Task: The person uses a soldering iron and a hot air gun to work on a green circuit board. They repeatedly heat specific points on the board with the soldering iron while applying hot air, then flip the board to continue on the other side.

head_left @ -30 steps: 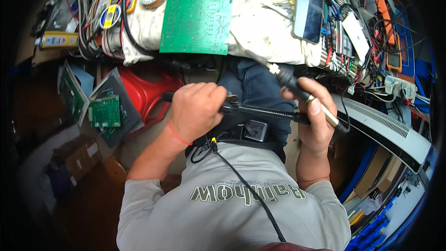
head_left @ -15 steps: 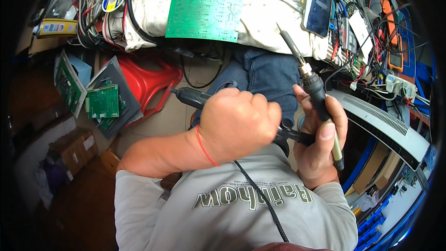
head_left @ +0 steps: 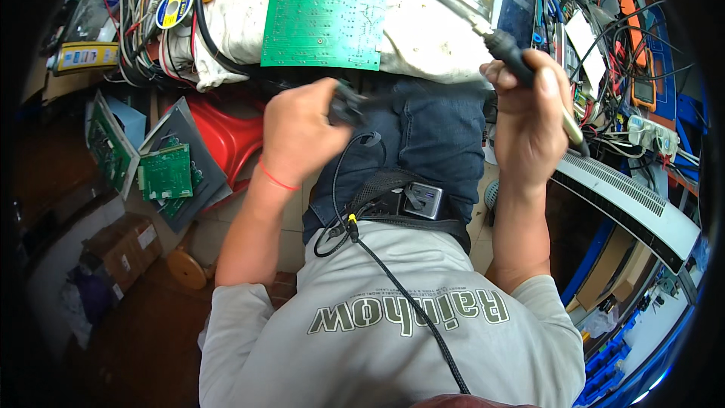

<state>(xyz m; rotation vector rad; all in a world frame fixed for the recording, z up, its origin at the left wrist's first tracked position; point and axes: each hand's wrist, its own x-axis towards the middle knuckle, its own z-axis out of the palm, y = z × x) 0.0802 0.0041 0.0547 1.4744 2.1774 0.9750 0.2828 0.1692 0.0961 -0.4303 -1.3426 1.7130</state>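
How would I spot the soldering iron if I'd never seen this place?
Start at the white cloth along the top, then find the person's right hand near its right end. The soldering iron slants up-left from that hand; its metal front and pale rear set it apart from the blurred black tool in the left hand.

Left of centre, the left hand (head_left: 302, 132) is closed around a black tool (head_left: 347, 106), blurred. Right of centre, the right hand (head_left: 535, 117) holds a soldering iron (head_left: 510, 54), tip directed upper left. Top centre: green circuit board (head_left: 325, 15), lying on white cloth (head_left: 415, 45).
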